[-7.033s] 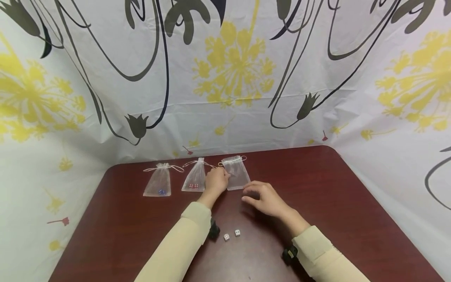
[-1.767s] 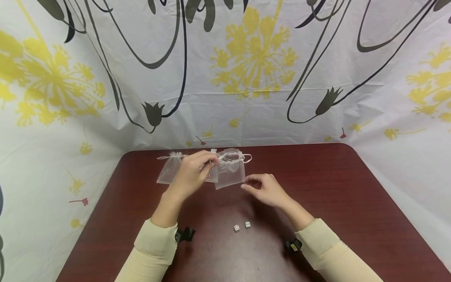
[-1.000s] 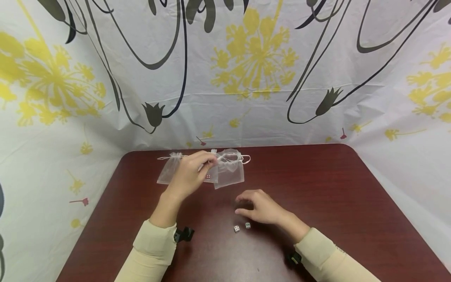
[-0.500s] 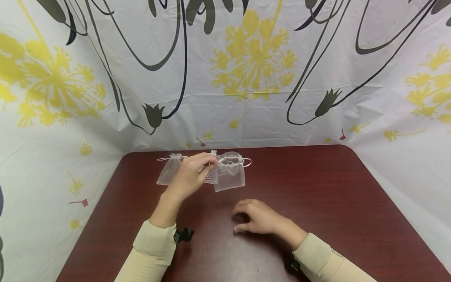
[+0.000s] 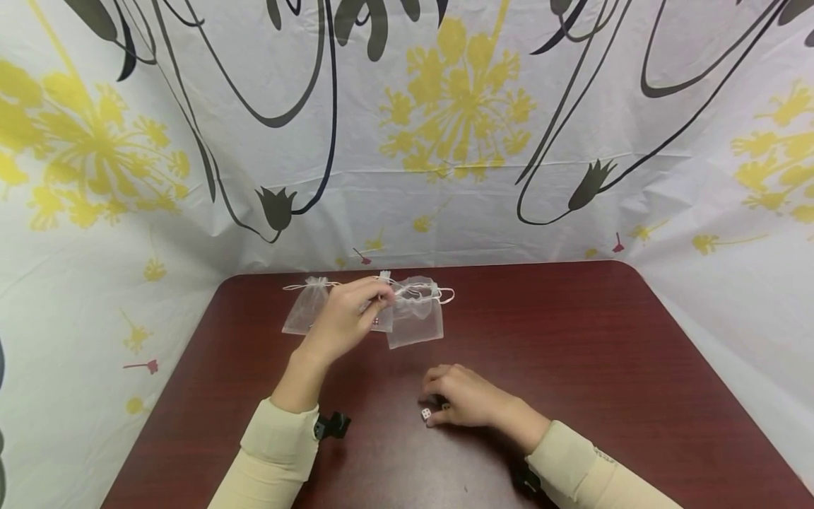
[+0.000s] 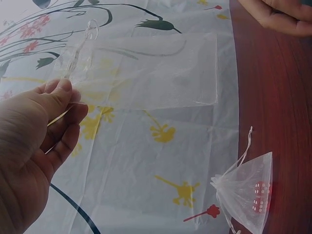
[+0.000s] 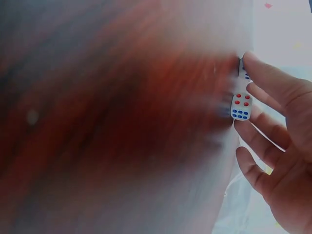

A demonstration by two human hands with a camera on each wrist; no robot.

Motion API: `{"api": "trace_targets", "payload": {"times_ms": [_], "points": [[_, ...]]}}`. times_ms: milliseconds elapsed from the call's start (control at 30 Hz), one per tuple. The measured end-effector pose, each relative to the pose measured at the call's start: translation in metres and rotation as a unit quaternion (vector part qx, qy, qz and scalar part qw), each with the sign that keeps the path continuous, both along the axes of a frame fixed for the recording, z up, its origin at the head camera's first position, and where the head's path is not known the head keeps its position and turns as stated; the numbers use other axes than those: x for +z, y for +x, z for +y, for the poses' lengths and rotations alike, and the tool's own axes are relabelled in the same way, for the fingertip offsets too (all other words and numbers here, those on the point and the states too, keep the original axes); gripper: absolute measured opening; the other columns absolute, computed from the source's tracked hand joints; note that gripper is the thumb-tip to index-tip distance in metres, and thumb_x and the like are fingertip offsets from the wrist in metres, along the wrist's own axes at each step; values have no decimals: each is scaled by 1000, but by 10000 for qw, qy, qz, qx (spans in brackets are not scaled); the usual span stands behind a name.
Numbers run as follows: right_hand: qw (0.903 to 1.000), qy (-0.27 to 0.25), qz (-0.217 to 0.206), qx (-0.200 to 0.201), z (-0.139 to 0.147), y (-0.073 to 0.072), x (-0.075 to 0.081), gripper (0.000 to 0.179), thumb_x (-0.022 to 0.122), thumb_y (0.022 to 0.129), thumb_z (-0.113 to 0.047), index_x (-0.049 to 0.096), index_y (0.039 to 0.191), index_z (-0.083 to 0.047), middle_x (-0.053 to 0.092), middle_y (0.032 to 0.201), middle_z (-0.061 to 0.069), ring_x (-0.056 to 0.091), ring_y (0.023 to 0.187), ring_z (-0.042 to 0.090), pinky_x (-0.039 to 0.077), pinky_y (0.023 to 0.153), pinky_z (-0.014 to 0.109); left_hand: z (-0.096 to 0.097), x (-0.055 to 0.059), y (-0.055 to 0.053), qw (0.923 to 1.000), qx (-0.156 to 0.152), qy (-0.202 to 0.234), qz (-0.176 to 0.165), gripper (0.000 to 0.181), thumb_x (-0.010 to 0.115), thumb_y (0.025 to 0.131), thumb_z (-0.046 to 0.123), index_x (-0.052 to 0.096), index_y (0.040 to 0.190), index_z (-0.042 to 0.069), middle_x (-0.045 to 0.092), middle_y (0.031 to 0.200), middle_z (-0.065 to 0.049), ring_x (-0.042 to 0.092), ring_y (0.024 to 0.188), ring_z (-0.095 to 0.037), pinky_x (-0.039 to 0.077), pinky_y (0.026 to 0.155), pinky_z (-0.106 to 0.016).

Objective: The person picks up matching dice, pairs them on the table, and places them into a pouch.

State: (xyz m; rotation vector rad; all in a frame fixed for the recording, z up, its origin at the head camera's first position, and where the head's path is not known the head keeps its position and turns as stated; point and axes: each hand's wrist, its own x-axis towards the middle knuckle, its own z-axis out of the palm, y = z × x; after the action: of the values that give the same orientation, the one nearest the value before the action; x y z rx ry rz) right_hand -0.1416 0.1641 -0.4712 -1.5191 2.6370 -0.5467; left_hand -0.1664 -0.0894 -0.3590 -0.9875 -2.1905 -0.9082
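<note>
At the back of the table, my left hand [image 5: 343,311] pinches the drawstring top of a white organza bag [image 6: 156,73]. The bag hangs limp, and I see nothing inside it. My right hand [image 5: 467,399] is low over the table, its thumb and index finger on either side of one white die [image 5: 426,415]. A second white die [image 5: 446,406] sits partly covered by that hand. In the right wrist view, the thumb tip overlaps one die [image 7: 244,72], while the other shows red and blue pips beside the middle finger.
Behind my left hand lie two tied organza bags. One holds red dice [image 6: 259,196]; the leftmost bag [image 5: 302,314] is partly covered by the hand. A patterned white cloth [image 5: 394,212] rises behind the dark red table [image 5: 572,339].
My left hand has taken up the third bag from the table and holds its top. The right hand has come away from beside the bag, down toward me, to the two white dice.
</note>
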Motion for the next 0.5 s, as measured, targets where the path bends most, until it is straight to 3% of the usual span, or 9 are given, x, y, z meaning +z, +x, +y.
{"api": "trace_targets", "payload": {"times_ms": [233, 367, 500], "points": [[9994, -263, 129, 191, 0, -1, -5, 18, 86, 80, -32, 79, 92, -20, 67, 99, -10, 62, 94, 5, 53, 84, 31, 0, 0, 1, 10000, -18, 24, 22, 18, 74, 85, -11, 71, 91, 6, 71, 89, -3, 64, 79, -14, 55, 70, -33], [9980, -568, -263, 94, 1, -2, -4, 13, 84, 83, -30, 77, 90, -21, 66, 100, -11, 61, 94, 3, 53, 85, 28, 0, -1, 1, 10000, -24, 41, 27, 17, 74, 85, -11, 71, 91, 5, 71, 90, -4, 64, 79, -15, 55, 69, -35], [9906, -1221, -601, 166, 3, -4, -1, 10, 84, 85, -23, 74, 88, -20, 66, 99, -11, 62, 93, 2, 53, 84, 24, 0, -1, 1, 10000, 12, 19, 80, 17, 75, 84, -11, 71, 91, 5, 71, 89, -4, 64, 79, -15, 54, 70, -32]]}}
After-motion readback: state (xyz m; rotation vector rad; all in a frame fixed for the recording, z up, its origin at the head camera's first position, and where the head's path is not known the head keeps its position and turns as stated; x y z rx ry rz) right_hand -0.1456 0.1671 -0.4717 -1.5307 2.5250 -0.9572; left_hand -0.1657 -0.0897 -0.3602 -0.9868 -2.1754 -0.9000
